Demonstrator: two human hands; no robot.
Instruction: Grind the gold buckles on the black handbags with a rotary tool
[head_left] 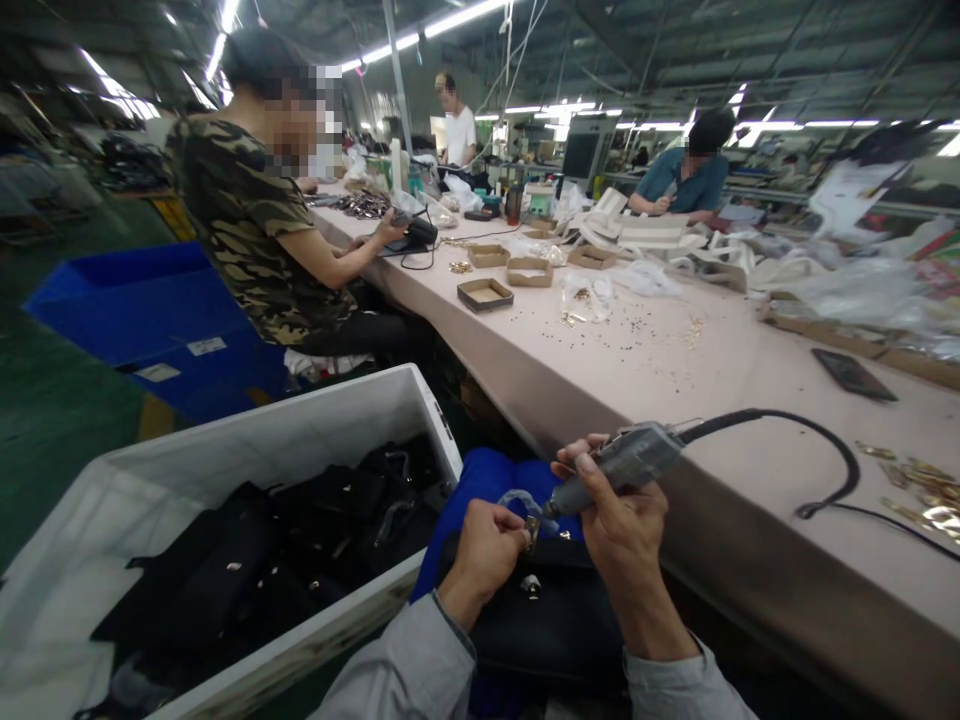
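Observation:
My right hand is wrapped round a grey electric screwdriver, its tip pointing down and left. A black cable runs from its back end onto the table. My left hand pinches a small gold metal fitting right by the screwdriver tip. Whether the tip touches the fitting I cannot tell. Below both hands a black bag lies on my lap, with a gold clasp on its front. Some clear plastic film shows near the fitting.
At my left stands a white bin holding several black bags. The long table carries cardboard trays, gold fittings, a phone and plastic bags. A co-worker in camouflage sits beyond, beside a blue bin.

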